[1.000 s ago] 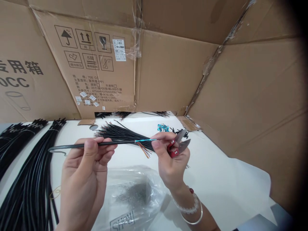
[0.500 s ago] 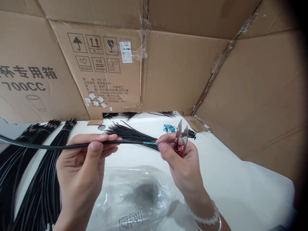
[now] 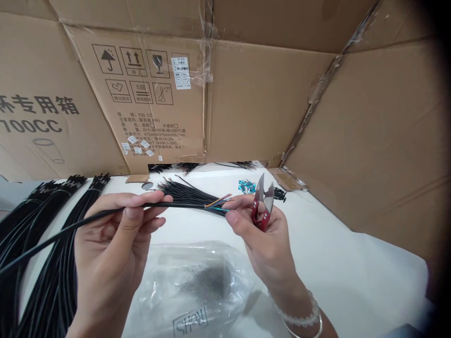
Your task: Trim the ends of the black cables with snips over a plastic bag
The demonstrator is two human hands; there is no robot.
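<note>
A black cable (image 3: 183, 205) is pinched between the thumb and fingers of my left hand (image 3: 112, 234). Its stripped end points right, with thin coloured wires (image 3: 219, 200) fanning out, orange and blue among them. My right hand (image 3: 266, 239) is closed, with red-handled thread snips (image 3: 261, 206) held in it, blades upward and apart. The thumb and forefinger of that hand pinch a strip of blue foil (image 3: 222, 209) beside the wires. Behind the cable lies a bundle of black cables (image 3: 190, 190) with bare ends.
Large bundles of black cable (image 3: 45, 234) lie at the left. A clear plastic bag (image 3: 169, 286) lies in front on the white table (image 3: 338, 277). Blue foil scraps (image 3: 247, 186) and short black offcuts (image 3: 278, 193) sit behind. Cardboard walls (image 3: 260, 103) stand at the back and right.
The coloured wires have spread apart from the blue foil at the cable's end. My left hand has moved slightly left and the cable's left part hangs lower.
</note>
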